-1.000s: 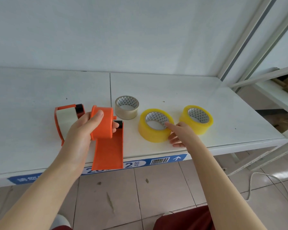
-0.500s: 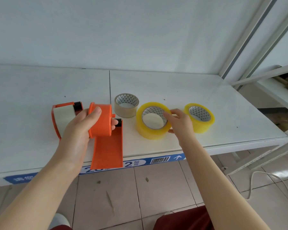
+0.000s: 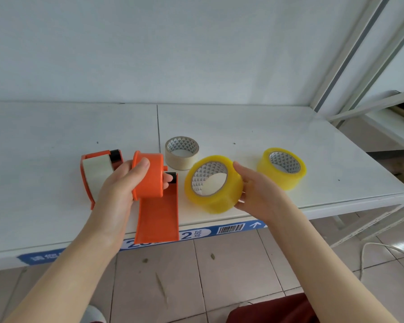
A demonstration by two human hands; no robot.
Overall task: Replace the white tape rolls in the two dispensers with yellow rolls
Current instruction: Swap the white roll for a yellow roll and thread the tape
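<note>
My left hand (image 3: 124,183) grips an orange tape dispenser (image 3: 154,197) by its round hub, lifted over the shelf's front edge; no roll sits in it. My right hand (image 3: 257,190) holds a yellow tape roll (image 3: 214,184) tilted on edge, just right of that dispenser. A second yellow roll (image 3: 281,167) lies flat further right. A white tape roll (image 3: 182,152) lies flat behind the held items. A second orange dispenser (image 3: 98,169) with a white roll inside stands at the left, partly hidden by my left hand.
Everything sits on a white shelf (image 3: 243,127) with a blue label strip (image 3: 196,234) along its front edge. A white wall closes the back, and shelf uprights (image 3: 341,66) stand at the right. Tiled floor and a cable (image 3: 369,250) lie below.
My right hand has tipped the near yellow roll up off the shelf and brought it toward the dispenser. My left hand keeps its hold on the orange dispenser.
</note>
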